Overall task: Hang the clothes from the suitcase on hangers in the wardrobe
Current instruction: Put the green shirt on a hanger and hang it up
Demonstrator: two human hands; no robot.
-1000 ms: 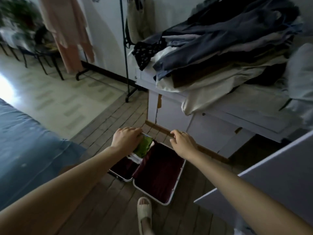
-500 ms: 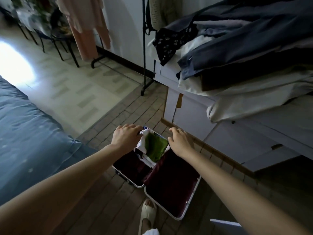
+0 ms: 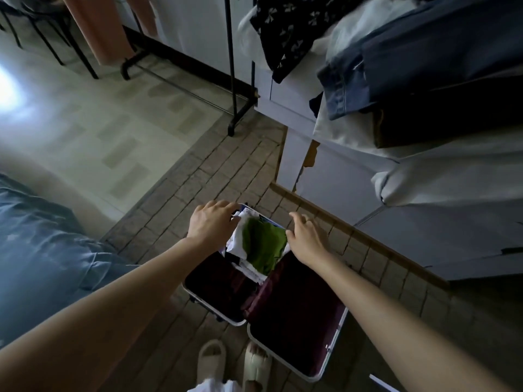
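An open suitcase (image 3: 297, 321) with dark maroon lining lies on the brick-patterned floor in front of me. At its far end sits a small stack of folded clothes, a green garment (image 3: 263, 244) on top of white ones (image 3: 240, 239). My left hand (image 3: 212, 224) curls its fingers over the stack's left side. On the stack's right side, my right hand (image 3: 305, 236) has its thumb against the green garment and its fingers bent over the far edge. Both hands clasp the stack between them.
A white cabinet (image 3: 334, 182) at the right carries a big heap of clothes (image 3: 424, 66). A black clothes rail (image 3: 232, 66) with a peach garment (image 3: 96, 26) stands beyond. A blue-covered bed (image 3: 42, 244) is at the left. My slippered feet (image 3: 232, 363) stand by the suitcase.
The view has tilted down and come closer to the suitcase. More of the green and white clothes shows between my hands, which have spread slightly apart.
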